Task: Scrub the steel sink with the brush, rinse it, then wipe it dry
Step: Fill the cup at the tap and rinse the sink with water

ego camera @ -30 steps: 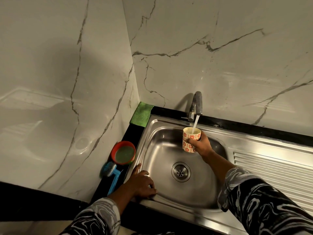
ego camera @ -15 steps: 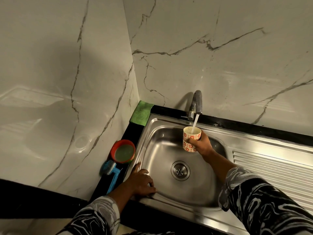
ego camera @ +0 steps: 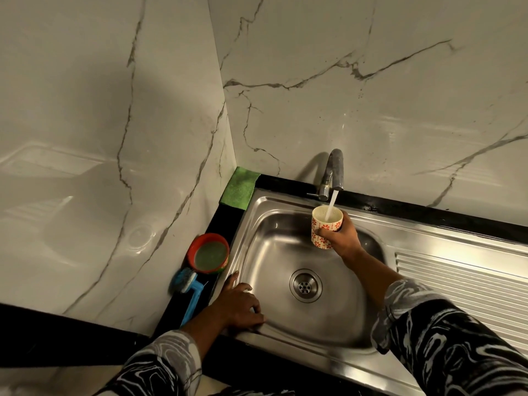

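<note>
- The steel sink (ego camera: 271, 252) fills the lower middle of the frame: a smooth, shiny basin with rounded corners and a round perforated drain (ego camera: 305, 285) at its centre.
- My left hand (ego camera: 240, 307) rests on the sink's front-left rim, fingers loosely bent over the edge, gripping nothing.
- My right hand (ego camera: 341, 238) is over the back of the basin, fingers wrapped round a cup (ego camera: 325, 227). The cup is upright, pale, with red flower prints.
- A white stream of water (ego camera: 331, 207) falls into the cup from the curved metal tap (ego camera: 333, 172) at the back rim.
- The middle and front of the basin are open around the drain.
- The brush (ego camera: 188, 292), blue plastic with bristles at its far end, lies on the narrow black ledge (ego camera: 228, 221) at lower left, just beside my left hand and hard against the wall.
- Touching the brush's head is a round red tub (ego camera: 208, 253) with greenish contents.
- A green cloth (ego camera: 240, 188), ribbed and folded square, sits in the corner at the sink's back-left edge.
- A ridged steel draining board (ego camera: 463, 278) runs off to the right.
- Glossy veined marble walls (ego camera: 371, 110) close in behind and on the left, leaving only the thin ledge between wall and sink.
</note>
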